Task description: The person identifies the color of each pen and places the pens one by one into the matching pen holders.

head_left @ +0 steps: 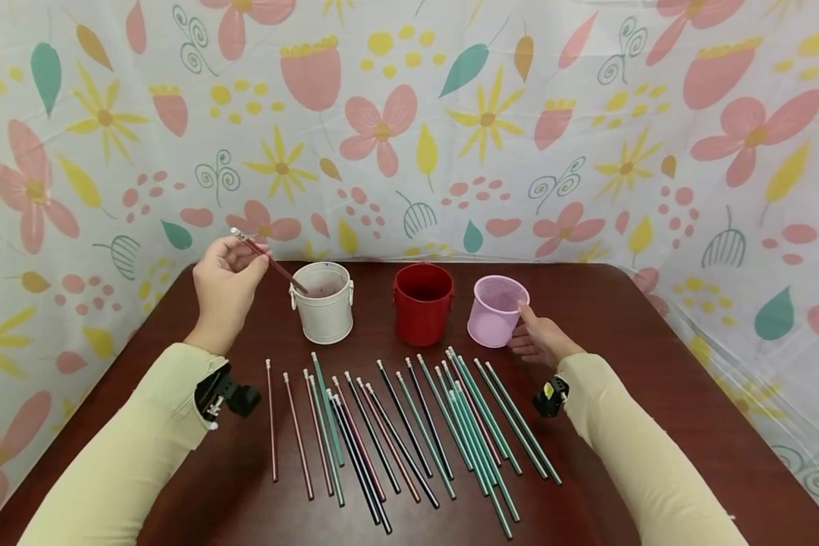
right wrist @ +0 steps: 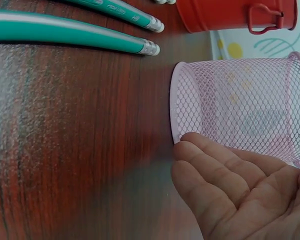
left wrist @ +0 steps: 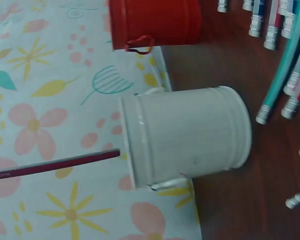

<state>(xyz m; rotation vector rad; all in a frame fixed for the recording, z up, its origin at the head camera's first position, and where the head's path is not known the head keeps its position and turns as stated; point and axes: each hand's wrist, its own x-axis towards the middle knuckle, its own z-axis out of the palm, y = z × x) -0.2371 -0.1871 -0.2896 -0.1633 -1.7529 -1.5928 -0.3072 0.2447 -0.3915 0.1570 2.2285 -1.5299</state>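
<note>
My left hand (head_left: 224,287) pinches a dark red pencil (head_left: 276,265) near its white eraser end. The pencil slants down to the right, its lower end at the mouth of a white bucket (head_left: 325,315). In the left wrist view, that end of the pencil (left wrist: 65,165) shows close to the bucket's rim. My right hand (head_left: 544,334) rests beside a pink mesh cup (head_left: 491,322), thumb by its rim. The right wrist view shows its fingers (right wrist: 215,172) extended along the mesh, not wrapped round it.
Between the white bucket and the mesh cup stands a red bucket (head_left: 423,315). Many pencils lie across the dark wooden table (head_left: 211,485) in front of them, among them red, dark blue and green pencils (head_left: 519,421). A flowered cloth (head_left: 409,152) hangs behind the table.
</note>
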